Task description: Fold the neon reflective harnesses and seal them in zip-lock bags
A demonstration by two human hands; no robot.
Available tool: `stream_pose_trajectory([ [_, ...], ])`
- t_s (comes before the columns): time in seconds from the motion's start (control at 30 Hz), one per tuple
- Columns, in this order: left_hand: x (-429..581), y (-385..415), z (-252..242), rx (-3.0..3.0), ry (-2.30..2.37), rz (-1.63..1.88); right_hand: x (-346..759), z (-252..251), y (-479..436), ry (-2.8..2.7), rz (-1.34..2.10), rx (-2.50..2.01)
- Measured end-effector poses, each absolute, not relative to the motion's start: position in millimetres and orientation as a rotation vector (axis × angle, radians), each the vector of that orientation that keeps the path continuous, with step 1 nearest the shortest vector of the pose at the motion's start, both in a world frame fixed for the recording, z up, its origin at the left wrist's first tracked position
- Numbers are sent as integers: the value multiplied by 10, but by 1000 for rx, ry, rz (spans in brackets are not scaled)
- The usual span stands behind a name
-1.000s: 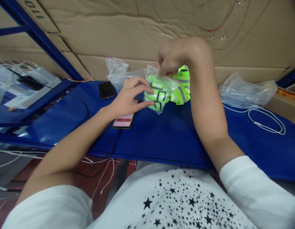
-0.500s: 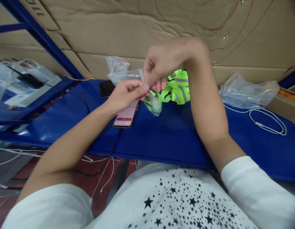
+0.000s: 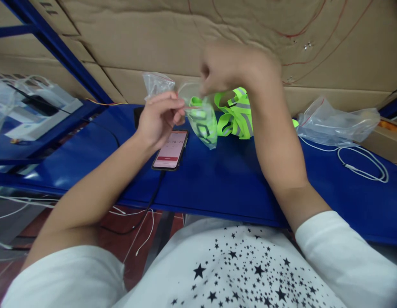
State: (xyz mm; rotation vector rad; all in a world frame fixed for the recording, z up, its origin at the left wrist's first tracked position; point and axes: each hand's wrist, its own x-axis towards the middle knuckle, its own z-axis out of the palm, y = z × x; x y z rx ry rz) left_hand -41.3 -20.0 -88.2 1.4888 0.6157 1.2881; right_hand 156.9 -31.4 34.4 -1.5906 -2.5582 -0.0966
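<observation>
A clear zip bag (image 3: 204, 129) with a red seal line hangs above the blue table. Inside it sits a folded neon-green piece with dark and pale markings. My left hand (image 3: 161, 115) pinches the bag's left edge between thumb and fingers. At its upper right edge, my right hand (image 3: 230, 68) is curled closed, wrist bent, with fingertips on the bag; motion smears this hand. Behind the bag lies a heap of neon-green reflective straps (image 3: 238, 115), partly hidden by my right forearm.
A phone (image 3: 170, 149) showing a timer lies below my left hand. Another clear bag (image 3: 158, 83) is behind that hand. On the right are a large clear bag (image 3: 337, 122) and a coiled white cable (image 3: 361, 171). Cardboard (image 3: 147, 38) stands upright at the back.
The bag's mouth has been spread wider as my hands moved apart, my left hand to the left and my right slightly up. The bag now hangs flatter, its green content plainer to see.
</observation>
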Motion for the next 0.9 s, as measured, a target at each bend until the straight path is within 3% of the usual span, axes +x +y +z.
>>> stream_pose_trajectory([
  [0.1, -444, -123, -922, 1619, 588, 1422, 1736, 362, -256, -2453, -123, -1653],
  [0.23, -434, -42, -1037, 1985, 561, 1574, 1751, 394, -263, -2403, -111, -1307],
  [0.47, -433, 31, -1178, 2273, 790, 1406, 1551, 443, -318, -2396, -10, -1020],
  [0.63, -450, -28, -1133, 2241, 800, 1498, 1641, 477, -451, -2432, -86, -825],
  [0.9, -482, -78, -1056, 2367, 942, 1613, 1653, 538, -488, -2681, -197, -1448],
])
